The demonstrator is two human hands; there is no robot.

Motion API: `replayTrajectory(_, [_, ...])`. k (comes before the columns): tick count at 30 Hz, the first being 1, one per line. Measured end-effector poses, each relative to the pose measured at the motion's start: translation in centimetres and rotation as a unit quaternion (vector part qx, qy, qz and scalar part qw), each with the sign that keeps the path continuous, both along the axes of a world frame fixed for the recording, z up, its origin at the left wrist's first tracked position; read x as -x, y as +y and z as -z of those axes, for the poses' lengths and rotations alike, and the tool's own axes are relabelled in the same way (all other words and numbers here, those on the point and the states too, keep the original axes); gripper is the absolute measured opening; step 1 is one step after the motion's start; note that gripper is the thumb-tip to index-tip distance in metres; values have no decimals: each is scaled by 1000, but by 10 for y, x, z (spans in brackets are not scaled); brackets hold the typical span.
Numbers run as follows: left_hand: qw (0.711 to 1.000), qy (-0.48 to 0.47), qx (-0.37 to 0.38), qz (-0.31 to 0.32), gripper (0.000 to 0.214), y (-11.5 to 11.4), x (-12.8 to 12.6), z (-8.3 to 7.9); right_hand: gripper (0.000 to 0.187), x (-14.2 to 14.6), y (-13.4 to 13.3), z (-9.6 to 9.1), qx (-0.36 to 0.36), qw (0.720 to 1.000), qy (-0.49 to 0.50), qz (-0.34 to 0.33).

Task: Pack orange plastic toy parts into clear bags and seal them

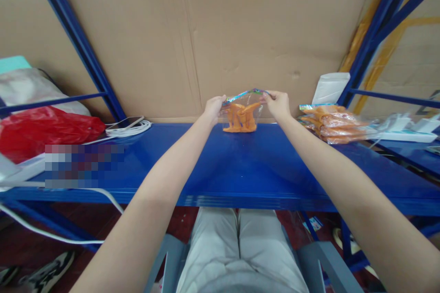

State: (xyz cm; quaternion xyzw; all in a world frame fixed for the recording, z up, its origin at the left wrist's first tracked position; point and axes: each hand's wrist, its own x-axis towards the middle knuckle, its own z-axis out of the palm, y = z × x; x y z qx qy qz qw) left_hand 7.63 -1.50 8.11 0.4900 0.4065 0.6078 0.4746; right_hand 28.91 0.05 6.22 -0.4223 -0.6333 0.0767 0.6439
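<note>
Hands, two, mine. My left hand (213, 107): one, fingers pinched together on the left end of the bag's top edge. My right hand (277, 103): one, thumb and fingers pinched on the right end of the same edge.

Clear plastic bag with a multicoloured top strip (242, 119): one, stretched between my two hands, above the far part of the blue metal tabletop (240, 169); whether its base touches, I cannot tell. Transparent, glossy, orange shaped pieces inside, number unclear.

Stack of clear-bagged orange pieces (333, 123): one, right of my right hand; bags several, overlapping, not countable. White upright rectangular carton (330, 88): one, behind the stack. Coiled white cable (132, 128): one, left of my left hand. Crumpled red plastic bag (48, 130): one, farther left.
</note>
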Motion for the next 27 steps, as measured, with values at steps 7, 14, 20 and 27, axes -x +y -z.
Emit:
replayTrajectory(7, [998, 30, -59, 1, 16, 7, 1, -3, 29, 7, -12, -11, -8, 999, -26, 30])
replayTrajectory(14, [994, 18, -107, 15, 18, 1, 0, -8, 33, 14, -23, -19, -44, 998, -8, 44])
replayTrajectory(20, [994, 4, -104, 21, 17, -7, -3, -3, 41, 11, -32, -7, 37, 997, 55, -41])
replayTrajectory(27, [995, 13, -95, 27, 21, -12, -1, 5, 21, 14, -62, 16, 265, 944, 94, -175])
